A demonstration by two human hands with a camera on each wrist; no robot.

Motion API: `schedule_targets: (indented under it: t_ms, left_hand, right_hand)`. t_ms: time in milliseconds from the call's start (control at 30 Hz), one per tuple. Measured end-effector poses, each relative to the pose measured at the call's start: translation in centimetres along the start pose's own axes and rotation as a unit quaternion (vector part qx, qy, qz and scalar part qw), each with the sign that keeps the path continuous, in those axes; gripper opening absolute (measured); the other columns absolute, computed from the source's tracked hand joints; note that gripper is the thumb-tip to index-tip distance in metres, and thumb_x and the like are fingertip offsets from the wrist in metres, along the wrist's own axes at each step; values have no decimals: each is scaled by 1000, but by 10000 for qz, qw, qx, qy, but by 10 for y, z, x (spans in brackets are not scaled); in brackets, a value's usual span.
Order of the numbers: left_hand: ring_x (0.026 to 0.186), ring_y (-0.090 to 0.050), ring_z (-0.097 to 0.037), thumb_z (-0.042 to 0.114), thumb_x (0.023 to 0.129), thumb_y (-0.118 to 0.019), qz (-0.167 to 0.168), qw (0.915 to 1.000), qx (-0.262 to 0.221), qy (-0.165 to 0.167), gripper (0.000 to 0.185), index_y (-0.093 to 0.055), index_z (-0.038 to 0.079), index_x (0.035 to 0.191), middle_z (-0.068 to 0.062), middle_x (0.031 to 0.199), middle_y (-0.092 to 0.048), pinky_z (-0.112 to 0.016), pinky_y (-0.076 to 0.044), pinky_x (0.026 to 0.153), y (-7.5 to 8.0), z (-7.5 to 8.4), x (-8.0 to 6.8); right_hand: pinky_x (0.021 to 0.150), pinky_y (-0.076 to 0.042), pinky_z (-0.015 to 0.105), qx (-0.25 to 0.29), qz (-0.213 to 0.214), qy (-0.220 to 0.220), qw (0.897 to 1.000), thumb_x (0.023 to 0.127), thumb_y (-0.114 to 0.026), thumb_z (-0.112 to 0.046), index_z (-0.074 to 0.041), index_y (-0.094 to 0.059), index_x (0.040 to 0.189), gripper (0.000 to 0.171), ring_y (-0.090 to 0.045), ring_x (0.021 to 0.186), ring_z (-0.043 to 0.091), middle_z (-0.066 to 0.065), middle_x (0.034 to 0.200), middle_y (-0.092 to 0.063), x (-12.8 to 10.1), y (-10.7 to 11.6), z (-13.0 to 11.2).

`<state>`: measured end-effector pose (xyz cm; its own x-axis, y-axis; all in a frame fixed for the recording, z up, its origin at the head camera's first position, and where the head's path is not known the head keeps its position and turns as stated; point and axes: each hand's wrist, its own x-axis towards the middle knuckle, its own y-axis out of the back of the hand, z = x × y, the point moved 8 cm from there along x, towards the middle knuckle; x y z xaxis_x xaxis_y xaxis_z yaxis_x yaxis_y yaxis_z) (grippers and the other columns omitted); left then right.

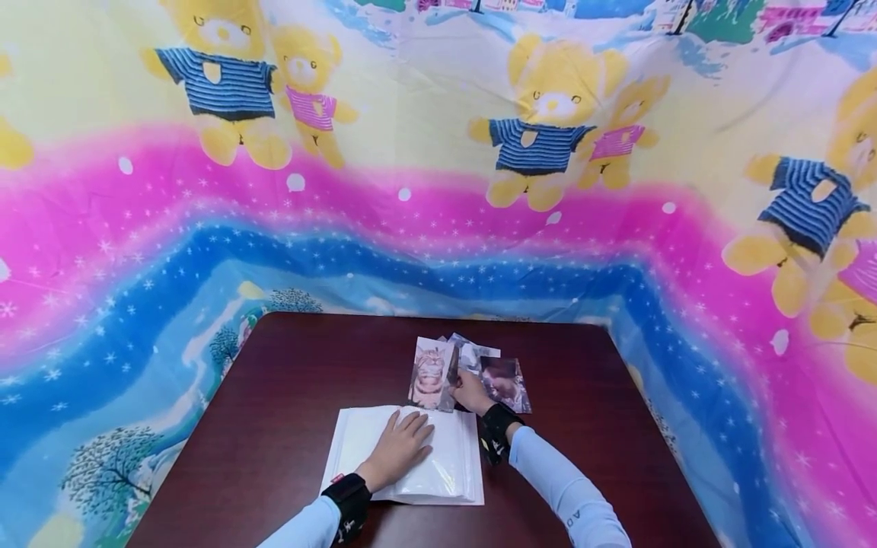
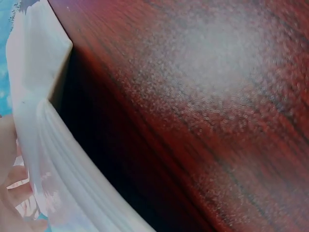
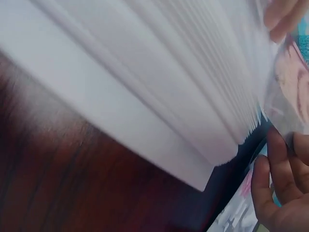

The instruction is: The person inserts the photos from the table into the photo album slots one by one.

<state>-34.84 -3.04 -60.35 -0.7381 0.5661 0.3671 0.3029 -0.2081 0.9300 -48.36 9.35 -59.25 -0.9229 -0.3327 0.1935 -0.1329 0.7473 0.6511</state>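
A white photo album (image 1: 356, 445) with clear plastic sleeves lies open on the dark wooden table (image 1: 288, 380). My left hand (image 1: 400, 445) rests flat on its page, fingers straight. Just beyond the album's far edge, my right hand (image 1: 469, 392) pinches a cat photo (image 1: 430, 373) that stands tilted up. Beside it lie a portrait photo (image 1: 507, 383) and other loose prints (image 1: 473, 352). The left wrist view shows the album's stacked pages (image 2: 58, 159) on the table (image 2: 203, 106). In the right wrist view the page edges (image 3: 169, 87) fill the frame, with my right fingers (image 3: 270, 179) at the lower right.
A bright cloth printed with teddy bears (image 1: 548, 114) hangs behind and around the table. Bare wood extends on the left of the album and on the right of the photos.
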Motion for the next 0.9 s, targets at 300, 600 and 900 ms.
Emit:
schedule_targets:
  t_ms: [300,600,900]
  left_hand:
    - [131,-48,-35,28,96,-63,43,9998,-202,22,39,-64,8,129,-18,140,-54,-61,-38,103,-1,0,-2]
    - [133,-46,-35,32,99,-60,-154,9995,-206,195,42,-60,9,135,-16,144,-51,-59,-36,106,-3,0,-1]
    - [135,-41,-39,37,99,-58,-364,9952,-902,-148,45,-58,10,136,-21,147,-46,-64,-35,103,5,11,-10]
  right_hand:
    - [57,-39,27,-125,-532,215,9983,75,-64,9,4,-61,85,11,-46,62,14,-2,65,-49,-1,-7,1]
    - [64,-44,33,-745,-954,866,9889,73,-65,7,3,-60,87,15,-51,71,19,8,76,-59,2,-9,-15]
    - [73,-52,35,2323,-515,-676,9689,89,-64,6,8,-31,144,64,-61,82,25,31,111,-57,15,-6,-3]
